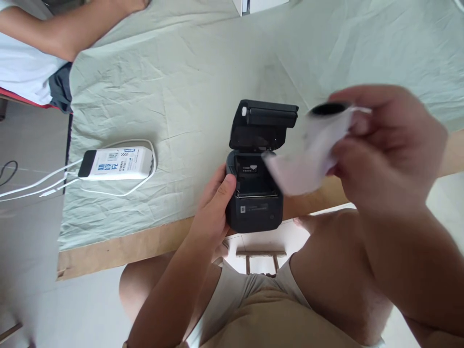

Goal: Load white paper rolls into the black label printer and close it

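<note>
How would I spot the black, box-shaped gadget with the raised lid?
Start at the pale green tablecloth and go down to the wooden table edge. There the person's left hand holds a black, box-shaped device. Its raised lid and hollow inside set it apart from the black-ended white block on the left and the blurred white roll in the right hand.

From here, black box-shaped lidded device [255, 200]: smooth matt plastic. White curled paper strip [306, 169]: smooth-looking, blurred. Pale green tablecloth [192, 96]: creased matt fabric. Long brown table edge [123, 249]: bare wood.
</note>
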Tool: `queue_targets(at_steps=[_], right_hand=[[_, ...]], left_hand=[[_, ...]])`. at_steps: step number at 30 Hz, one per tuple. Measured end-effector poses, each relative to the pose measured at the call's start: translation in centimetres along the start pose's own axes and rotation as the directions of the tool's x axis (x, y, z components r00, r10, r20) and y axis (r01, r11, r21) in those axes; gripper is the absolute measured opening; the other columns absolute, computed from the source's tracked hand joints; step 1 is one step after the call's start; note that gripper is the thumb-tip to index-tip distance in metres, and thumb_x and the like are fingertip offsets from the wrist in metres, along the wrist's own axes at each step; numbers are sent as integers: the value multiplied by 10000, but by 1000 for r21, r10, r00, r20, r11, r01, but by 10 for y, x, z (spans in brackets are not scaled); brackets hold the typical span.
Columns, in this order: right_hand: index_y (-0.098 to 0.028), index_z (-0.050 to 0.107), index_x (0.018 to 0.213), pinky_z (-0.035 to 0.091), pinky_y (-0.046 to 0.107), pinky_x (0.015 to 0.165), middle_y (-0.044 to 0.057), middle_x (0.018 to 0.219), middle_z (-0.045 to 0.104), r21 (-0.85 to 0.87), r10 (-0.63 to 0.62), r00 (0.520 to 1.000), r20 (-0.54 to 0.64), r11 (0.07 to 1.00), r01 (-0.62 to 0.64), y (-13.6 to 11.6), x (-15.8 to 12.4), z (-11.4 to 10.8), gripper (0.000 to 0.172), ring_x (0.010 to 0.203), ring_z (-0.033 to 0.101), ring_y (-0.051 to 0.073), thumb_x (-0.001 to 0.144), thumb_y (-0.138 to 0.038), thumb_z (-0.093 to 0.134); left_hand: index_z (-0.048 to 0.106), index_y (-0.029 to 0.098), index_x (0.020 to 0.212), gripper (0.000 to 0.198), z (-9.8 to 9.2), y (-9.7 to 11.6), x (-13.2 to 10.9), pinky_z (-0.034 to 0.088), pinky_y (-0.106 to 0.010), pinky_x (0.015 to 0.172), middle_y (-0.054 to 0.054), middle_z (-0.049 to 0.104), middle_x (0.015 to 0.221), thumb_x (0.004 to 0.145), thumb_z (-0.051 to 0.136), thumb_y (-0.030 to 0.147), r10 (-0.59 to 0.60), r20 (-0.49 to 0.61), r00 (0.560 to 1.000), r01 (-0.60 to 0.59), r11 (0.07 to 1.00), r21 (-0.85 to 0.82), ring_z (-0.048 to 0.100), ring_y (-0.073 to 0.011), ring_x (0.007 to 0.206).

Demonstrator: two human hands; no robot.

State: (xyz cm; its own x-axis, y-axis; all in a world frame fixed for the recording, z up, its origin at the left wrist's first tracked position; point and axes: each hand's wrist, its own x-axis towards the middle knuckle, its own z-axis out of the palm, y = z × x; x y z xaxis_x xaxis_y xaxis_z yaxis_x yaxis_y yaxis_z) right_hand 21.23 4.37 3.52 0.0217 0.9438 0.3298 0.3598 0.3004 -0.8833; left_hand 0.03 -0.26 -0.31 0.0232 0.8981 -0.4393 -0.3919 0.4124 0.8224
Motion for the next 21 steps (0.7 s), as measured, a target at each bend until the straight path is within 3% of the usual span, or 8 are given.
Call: queue_targets(at_steps=[2, 4, 9, 12, 14, 16, 19, 21], right_hand=[[-289, 652, 1066, 383, 277, 439, 23, 863, 644, 244, 216, 972, -88, 951, -189, 17, 10, 0, 154, 611, 563, 137, 932, -327, 588], [-283, 603, 1116, 359, 270, 413, -3, 806, 599, 321, 287, 957, -41, 911, -260, 35, 17, 4, 231, 540, 519, 124, 903, -356, 652], [-277, 497, 940, 454, 315, 490, -29, 741, 588, 30, 87, 996, -20, 996, -87, 53, 8, 11, 213, 507, 530, 122, 936, -334, 703], [-285, 517, 974, 557, 414, 684, 38, 883, 692, -267, -103, 994, -17, 959, 95, 52, 1, 7, 199, 745, 675, 219, 952, -361, 699], [-296, 547, 1030, 573, 459, 780, 66, 1010, 730, -393, -196, 981, 14, 901, 185, 56, 1, 5, 223, 908, 703, 268, 942, -405, 720], [-302, 575, 1108, 579, 463, 785, 77, 1108, 738, -455, -208, 978, 26, 868, 197, 63, 2, 6, 260, 938, 706, 276, 931, -410, 732], [-288, 585, 1245, 585, 478, 766, 82, 1081, 737, -491, -169, 982, 88, 850, 190, 67, 1, 5, 403, 906, 708, 293, 886, -368, 749], [-279, 563, 1329, 590, 538, 872, 102, 1149, 719, -461, -194, 974, 120, 858, 228, 61, -2, -4, 483, 1024, 708, 333, 894, -402, 734]], left_hand=[[739, 235, 1162, 487, -1, 0, 0, 560, -239, 528, -28, 774, 880, 884, 782, 632, -21, 9, 1000, 21, 1000, 19, 723, -170, 688], [728, 254, 1218, 518, 0, 1, -1, 540, -240, 477, -25, 770, 869, 881, 775, 646, -37, 8, 999, 37, 999, 25, 716, -174, 651], [692, 262, 1337, 624, 3, 6, -4, 511, -261, 406, -28, 767, 840, 867, 776, 665, -74, -1, 997, 74, 997, 32, 714, -202, 604], [719, 246, 1283, 591, 3, 6, -4, 536, -255, 442, -15, 753, 819, 859, 795, 650, -41, 7, 999, 41, 999, 22, 695, -180, 599], [744, 236, 1204, 508, 3, 5, -3, 553, -247, 490, -17, 756, 834, 879, 790, 624, -14, 18, 1000, 14, 1000, 11, 700, -168, 628], [753, 230, 1166, 462, 3, 4, -2, 579, -255, 551, -27, 773, 876, 895, 782, 603, 16, 21, 1000, -15, 1000, -4, 723, -173, 678], [738, 240, 1225, 497, 3, 3, -1, 580, -280, 552, -30, 782, 885, 896, 775, 610, 3, 21, 1000, -3, 1000, -6, 736, -194, 684], [725, 239, 1237, 521, 3, 4, -1, 550, -281, 509, -30, 777, 865, 889, 775, 624, -18, 31, 999, 18, 1000, 9, 725, -197, 652]])
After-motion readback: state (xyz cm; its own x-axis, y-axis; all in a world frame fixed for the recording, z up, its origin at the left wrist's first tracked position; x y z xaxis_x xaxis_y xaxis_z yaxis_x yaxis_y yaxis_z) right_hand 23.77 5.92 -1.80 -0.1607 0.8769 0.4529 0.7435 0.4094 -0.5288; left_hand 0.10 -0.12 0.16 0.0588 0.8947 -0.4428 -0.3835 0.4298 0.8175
